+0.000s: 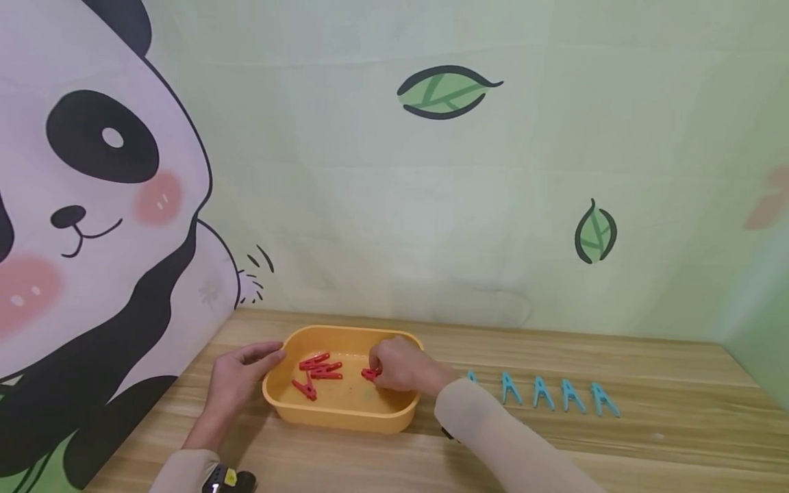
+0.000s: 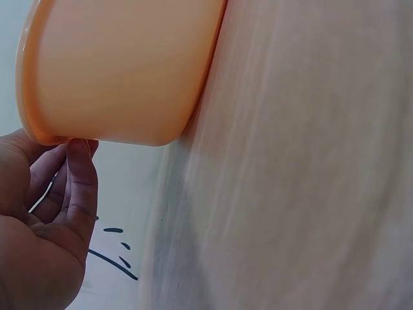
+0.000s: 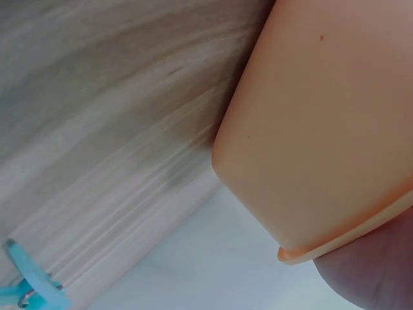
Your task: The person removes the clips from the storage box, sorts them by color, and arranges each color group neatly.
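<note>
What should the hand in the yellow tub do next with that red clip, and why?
Probably lift the red clip straight up over the tub's rim. The right hand is inside the tub and seems to pinch that clip, while the left hand touches the tub's left edge. Blue clips lie in a row on the table to the right, so it may go there.

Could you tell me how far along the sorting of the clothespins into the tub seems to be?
Partly done. Several red clothespins already lie inside the orange tub. In hand: the right hand reaches into the tub and pinches another red clothespin, while the left hand rests against the tub's rim. Left: the blue clothespins stand in a row on the wooden table, outside the tub.
</note>
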`<state>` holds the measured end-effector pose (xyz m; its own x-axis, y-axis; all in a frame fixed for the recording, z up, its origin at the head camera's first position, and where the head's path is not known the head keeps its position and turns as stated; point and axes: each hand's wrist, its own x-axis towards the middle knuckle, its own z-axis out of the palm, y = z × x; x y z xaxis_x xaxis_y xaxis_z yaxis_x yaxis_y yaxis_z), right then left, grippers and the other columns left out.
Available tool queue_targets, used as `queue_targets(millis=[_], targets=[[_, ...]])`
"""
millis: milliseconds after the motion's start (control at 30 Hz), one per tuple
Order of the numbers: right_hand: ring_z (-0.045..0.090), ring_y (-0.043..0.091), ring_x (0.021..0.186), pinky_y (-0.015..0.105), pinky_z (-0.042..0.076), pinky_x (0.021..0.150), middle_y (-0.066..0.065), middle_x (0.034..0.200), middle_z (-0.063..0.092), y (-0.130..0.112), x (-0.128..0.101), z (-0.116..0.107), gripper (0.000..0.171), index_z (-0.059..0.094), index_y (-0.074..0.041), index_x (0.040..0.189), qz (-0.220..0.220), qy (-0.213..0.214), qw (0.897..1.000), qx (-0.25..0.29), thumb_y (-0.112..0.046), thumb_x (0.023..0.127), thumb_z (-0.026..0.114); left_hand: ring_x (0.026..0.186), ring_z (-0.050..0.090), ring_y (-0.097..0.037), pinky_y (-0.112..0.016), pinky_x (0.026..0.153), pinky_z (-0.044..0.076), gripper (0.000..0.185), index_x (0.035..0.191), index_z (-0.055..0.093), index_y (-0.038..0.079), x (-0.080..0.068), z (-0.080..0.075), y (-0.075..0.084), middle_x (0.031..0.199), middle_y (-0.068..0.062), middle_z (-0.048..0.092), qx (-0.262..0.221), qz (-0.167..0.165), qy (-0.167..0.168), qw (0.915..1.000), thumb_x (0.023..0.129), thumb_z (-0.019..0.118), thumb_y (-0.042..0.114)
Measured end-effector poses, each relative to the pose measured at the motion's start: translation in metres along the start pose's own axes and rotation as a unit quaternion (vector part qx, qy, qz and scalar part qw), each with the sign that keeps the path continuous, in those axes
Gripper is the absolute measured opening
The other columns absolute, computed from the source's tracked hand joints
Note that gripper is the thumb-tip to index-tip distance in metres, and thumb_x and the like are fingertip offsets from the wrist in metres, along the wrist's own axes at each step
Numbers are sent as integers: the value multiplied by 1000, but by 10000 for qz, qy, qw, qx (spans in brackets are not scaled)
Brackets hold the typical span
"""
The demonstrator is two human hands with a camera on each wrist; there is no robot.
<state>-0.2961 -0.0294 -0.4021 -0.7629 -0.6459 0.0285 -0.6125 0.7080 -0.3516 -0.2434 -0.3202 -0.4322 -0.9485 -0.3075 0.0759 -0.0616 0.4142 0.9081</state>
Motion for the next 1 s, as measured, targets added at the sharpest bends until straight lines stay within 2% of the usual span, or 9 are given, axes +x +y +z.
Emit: queue_targets(millis=[133, 300, 433, 600, 867, 1000], targets=[[56, 13, 76, 21, 50, 69, -3, 83, 65, 2, 0, 0, 10, 77, -6, 99, -56, 107, 9998, 159, -10, 92, 83, 131, 60, -32, -16, 90, 54, 43, 134, 72, 4, 0, 0, 0, 136, -15, 70, 7, -21, -6, 10000, 102, 75, 32], [59, 13, 80, 23, 53, 74, -4, 87, 67, 4, -3, -4, 12, 77, -7, 104, -93, 182, 9965, 815, -8, 93, 82, 131, 60, -31, -13, 88, 51, 44, 135, 72, 4, 1, 0, 0, 136, -15, 70, -1, -30, -6, 10000, 101, 76, 33], [63, 12, 84, 26, 55, 80, -2, 91, 71, 3, -11, -11, 14, 76, -6, 105, -321, 336, 9923, 1145, -6, 92, 82, 132, 60, -31, -14, 89, 52, 44, 135, 72, 4, 1, 0, -1, 137, -15, 70, -6, -37, -13, 10000, 101, 76, 33], [67, 15, 89, 29, 58, 84, 0, 96, 73, 0, -25, -21, 16, 76, -6, 106, -583, 608, 9890, 1217, -6, 92, 83, 131, 60, -32, -21, 95, 55, 44, 135, 72, 4, 1, 1, -1, 137, -16, 70, 15, -26, -20, 10000, 102, 75, 34], [69, 19, 94, 34, 61, 86, 0, 102, 74, 1, -54, -37, 20, 76, -7, 111, -369, 875, 9847, 1462, -7, 93, 83, 130, 61, -32, -20, 92, 55, 44, 134, 72, 4, 1, 1, -1, 137, -16, 70, -9, -12, 5, 10000, 101, 76, 33], [68, 16, 91, 31, 60, 84, -1, 99, 73, 7, -71, -41, 19, 76, -6, 108, -411, 1074, 9785, 1709, -5, 91, 84, 130, 61, -32, -18, 90, 55, 44, 134, 72, 4, 1, 1, -1, 136, -16, 70, -23, -7, 11, 10000, 101, 76, 33]])
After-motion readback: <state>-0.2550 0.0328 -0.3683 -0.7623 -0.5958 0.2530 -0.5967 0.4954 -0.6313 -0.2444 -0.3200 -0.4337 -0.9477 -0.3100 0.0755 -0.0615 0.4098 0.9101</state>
